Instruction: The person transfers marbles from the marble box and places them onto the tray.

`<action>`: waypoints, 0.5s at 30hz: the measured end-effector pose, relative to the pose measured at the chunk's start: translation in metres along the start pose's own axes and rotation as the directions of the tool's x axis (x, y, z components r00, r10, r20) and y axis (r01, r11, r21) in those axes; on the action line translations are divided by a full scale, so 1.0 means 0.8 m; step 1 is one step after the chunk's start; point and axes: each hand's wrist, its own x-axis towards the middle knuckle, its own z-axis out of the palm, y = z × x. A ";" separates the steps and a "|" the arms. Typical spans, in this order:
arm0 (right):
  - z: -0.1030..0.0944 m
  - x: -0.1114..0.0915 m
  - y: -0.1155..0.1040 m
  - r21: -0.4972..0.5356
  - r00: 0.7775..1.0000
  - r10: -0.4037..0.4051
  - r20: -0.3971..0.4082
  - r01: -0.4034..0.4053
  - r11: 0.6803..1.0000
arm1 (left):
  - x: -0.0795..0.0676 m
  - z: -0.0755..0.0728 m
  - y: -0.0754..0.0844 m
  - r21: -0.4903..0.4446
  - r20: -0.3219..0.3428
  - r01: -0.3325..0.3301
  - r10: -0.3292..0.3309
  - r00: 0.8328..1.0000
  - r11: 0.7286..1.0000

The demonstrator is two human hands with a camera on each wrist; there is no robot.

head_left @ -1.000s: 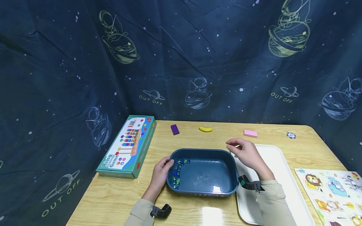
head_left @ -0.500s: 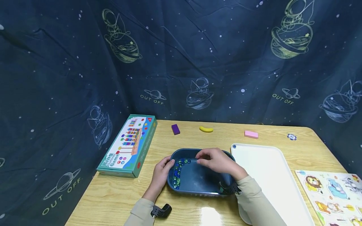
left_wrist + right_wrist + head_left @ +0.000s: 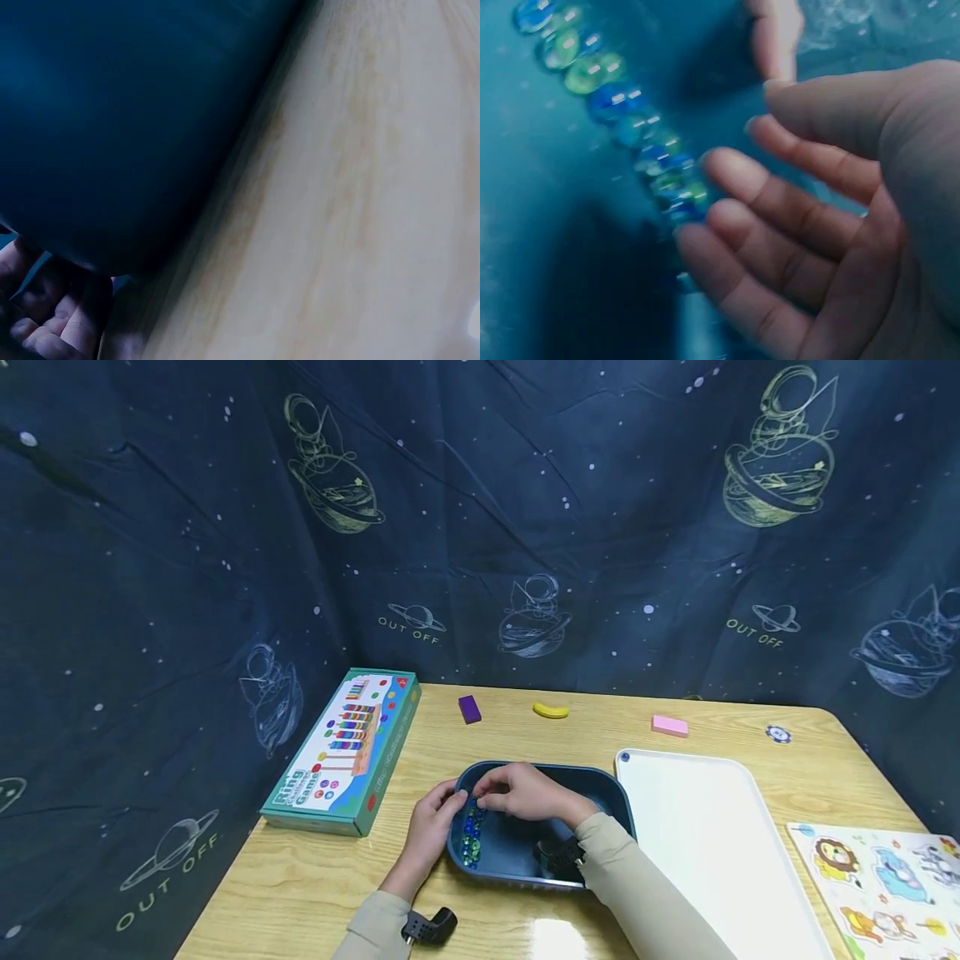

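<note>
A dark blue plastic basin (image 3: 510,852) sits on the table. Blue and green glass marbles (image 3: 471,842) lie in a row along its left wall, and in the right wrist view the marbles (image 3: 615,97) slant across the floor. My left hand (image 3: 429,831) grips the basin's left rim, thumb on top and fingers outside. Inside the basin, my right hand (image 3: 525,792) is over the upper end of the row, its fingertips beside the marbles. Its fingers are apart and loosely bent in the right wrist view, with no marble seen between them.
Right of the basin lies a white tray (image 3: 705,827) with one blue marble (image 3: 625,757) in its far left corner. A ring game box (image 3: 341,752) stands left. Behind are a purple block (image 3: 469,709), a yellow banana (image 3: 551,711), a pink block (image 3: 670,726) and a chip (image 3: 777,734).
My right hand has moved left from the tray's far corner, across the basin, to the marbles. A blue marble now shows at that corner. My left hand keeps its hold on the rim.
</note>
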 end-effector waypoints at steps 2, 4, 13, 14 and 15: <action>0.005 0.001 0.005 -0.017 1.000 -0.003 -0.017 0.003 1.000 | 0.002 0.001 -0.003 -0.006 0.005 -0.004 0.004 1.000 1.000; 0.009 0.001 0.010 -0.037 0.999 -0.008 -0.036 0.007 0.999 | 0.005 0.000 -0.008 -0.009 0.007 -0.009 0.009 1.000 1.000; 0.025 0.001 0.013 0.000 0.998 -0.050 0.047 0.051 0.999 | 0.015 0.000 -0.036 -0.010 -0.024 -0.017 0.017 1.000 1.000; 0.026 0.000 0.012 0.018 0.996 -0.053 0.072 0.051 0.999 | 0.015 0.001 -0.036 -0.012 -0.027 -0.022 0.021 0.999 1.000; 0.027 -0.001 0.012 0.037 0.994 -0.051 0.096 0.047 0.998 | 0.016 0.002 -0.036 -0.013 -0.028 -0.023 0.023 0.999 1.000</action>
